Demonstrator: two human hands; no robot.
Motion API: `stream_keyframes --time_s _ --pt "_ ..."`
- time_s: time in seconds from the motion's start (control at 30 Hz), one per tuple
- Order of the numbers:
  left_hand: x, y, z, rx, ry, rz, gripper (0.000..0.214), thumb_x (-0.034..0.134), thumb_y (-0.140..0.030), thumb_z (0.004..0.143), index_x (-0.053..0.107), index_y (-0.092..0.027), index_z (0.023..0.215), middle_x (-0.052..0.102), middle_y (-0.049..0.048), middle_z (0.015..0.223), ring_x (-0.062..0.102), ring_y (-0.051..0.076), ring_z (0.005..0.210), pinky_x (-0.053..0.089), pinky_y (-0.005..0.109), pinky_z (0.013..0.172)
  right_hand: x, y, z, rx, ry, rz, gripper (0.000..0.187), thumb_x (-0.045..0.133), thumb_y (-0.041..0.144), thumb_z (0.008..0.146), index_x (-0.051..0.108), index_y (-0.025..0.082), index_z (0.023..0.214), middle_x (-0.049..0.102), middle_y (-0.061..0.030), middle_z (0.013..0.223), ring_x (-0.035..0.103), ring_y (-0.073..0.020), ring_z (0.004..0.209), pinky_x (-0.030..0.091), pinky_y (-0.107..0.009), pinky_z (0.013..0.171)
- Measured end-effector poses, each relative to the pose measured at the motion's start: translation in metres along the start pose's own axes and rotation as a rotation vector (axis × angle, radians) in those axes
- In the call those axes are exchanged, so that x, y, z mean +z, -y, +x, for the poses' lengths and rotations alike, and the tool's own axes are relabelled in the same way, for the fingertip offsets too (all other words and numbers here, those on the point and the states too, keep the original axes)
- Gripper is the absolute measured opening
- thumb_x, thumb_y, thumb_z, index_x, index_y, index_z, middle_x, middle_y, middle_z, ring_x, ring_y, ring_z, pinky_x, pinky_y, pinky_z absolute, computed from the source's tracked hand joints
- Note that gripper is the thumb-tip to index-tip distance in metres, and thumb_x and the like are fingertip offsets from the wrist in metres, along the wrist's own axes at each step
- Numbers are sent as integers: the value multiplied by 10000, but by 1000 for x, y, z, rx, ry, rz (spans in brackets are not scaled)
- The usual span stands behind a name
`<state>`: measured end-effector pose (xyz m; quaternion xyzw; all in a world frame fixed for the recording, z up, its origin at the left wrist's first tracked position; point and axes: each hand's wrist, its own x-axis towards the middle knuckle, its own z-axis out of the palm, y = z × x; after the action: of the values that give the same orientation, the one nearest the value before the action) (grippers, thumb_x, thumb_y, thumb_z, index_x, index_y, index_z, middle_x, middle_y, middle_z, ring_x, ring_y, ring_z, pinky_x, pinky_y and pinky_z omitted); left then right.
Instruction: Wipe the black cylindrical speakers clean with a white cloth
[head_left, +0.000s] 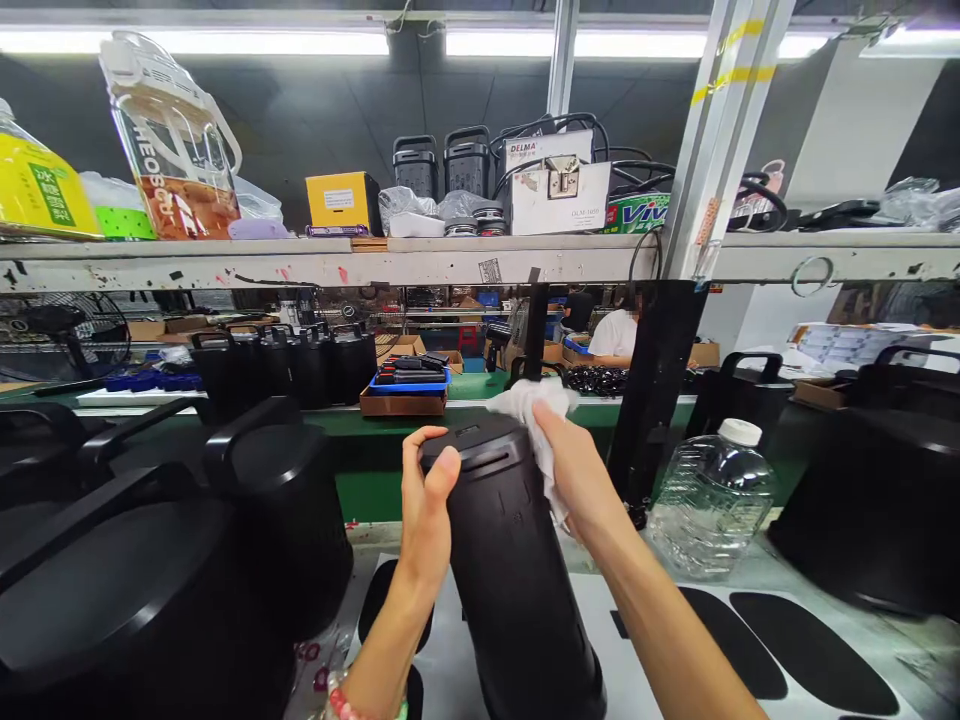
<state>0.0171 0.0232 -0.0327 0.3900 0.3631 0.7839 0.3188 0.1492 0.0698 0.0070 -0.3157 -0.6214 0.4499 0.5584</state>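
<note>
A tall black speaker housing (514, 580) is tilted in front of me over the bench, with a slot and a small recess near its upper end. My left hand (427, 500) grips that upper end from the left, thumb on the near side. On the opposite side, my right hand (566, 455) is closed around a crumpled white cloth (544, 400), held against the housing's upper right edge. The fingers of this hand are partly hidden by the cloth. Below, flat black oval pads (814, 640) lie on white sheets on the bench.
Several black housings with handles (277, 500) crowd the left; another (885, 500) stands at right. A clear plastic bottle (712, 505) is beside a dark post (652, 400). Overhead runs a loaded shelf (420, 262). Beyond are a blue tray (409, 380) and a person in white (615, 335).
</note>
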Motion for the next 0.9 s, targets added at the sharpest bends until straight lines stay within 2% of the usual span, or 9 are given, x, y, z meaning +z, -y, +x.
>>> stream_keyframes --time_s 0.1,0.2,0.27,0.33,0.4,0.5,0.57,0.67,0.9 --pt "4 -1 -1 -47 42 -44 459 664 -577 722 559 -262 1038 626 21 958 620 202 846 491 320 756 2 1 -6 -49 118 126 501 549 568 872 653 192 1185 677 -70 1159 568 -269 1168 398 -410 1040" --pt "6 -3 -2 -91 66 -56 502 687 -587 686 546 -270 1049 629 27 993 630 221 867 499 337 760 0 7 -19 -151 149 -18 517 611 512 840 596 213 1261 601 -75 1296 488 -254 1271 319 -412 1110" --pt "7 -5 -4 -104 90 -55 529 709 -589 658 542 -274 1049 635 33 993 631 241 885 508 350 755 -4 14 -26 -177 165 -130 471 634 460 815 615 212 1215 637 -74 1217 529 -253 1219 346 -414 1094" --pt "9 -7 -8 -100 121 -43 545 730 -586 639 539 -279 1046 642 33 982 627 250 892 508 359 766 -9 23 -31 -164 169 -188 358 618 416 802 665 209 1091 693 -56 1000 616 -253 1063 404 -415 1045" --pt "10 -8 -11 -83 139 -20 555 745 -580 627 539 -280 1046 646 31 972 624 248 882 500 360 781 -13 29 -34 -143 162 -201 329 596 385 783 675 211 1050 693 -36 854 656 -246 913 464 -409 974" --pt "14 -11 -15 -60 121 1 561 752 -576 614 550 -268 1036 643 36 962 621 246 856 495 359 775 -17 33 -37 -131 136 -197 433 582 360 747 637 213 1151 697 -29 868 662 -232 840 524 -372 861" --pt "16 -12 -16 -61 114 -5 558 756 -576 605 555 -266 1023 642 36 951 619 243 839 498 353 752 -17 33 -38 -126 144 -198 403 582 361 742 644 215 1113 697 -24 864 659 -216 787 534 -351 822" --pt "17 -12 -16 -73 125 -15 537 751 -564 624 550 -276 1029 643 32 977 620 238 853 504 342 741 -15 34 -39 -112 127 -206 360 576 369 729 661 209 1041 697 -28 859 650 -210 755 528 -355 829" --pt "11 -9 -13 -109 147 -15 531 725 -570 676 520 -300 1086 642 15 989 625 221 875 495 311 736 -10 33 -36 -76 73 -195 523 580 389 706 620 183 1185 701 -53 948 658 -228 855 521 -367 855"
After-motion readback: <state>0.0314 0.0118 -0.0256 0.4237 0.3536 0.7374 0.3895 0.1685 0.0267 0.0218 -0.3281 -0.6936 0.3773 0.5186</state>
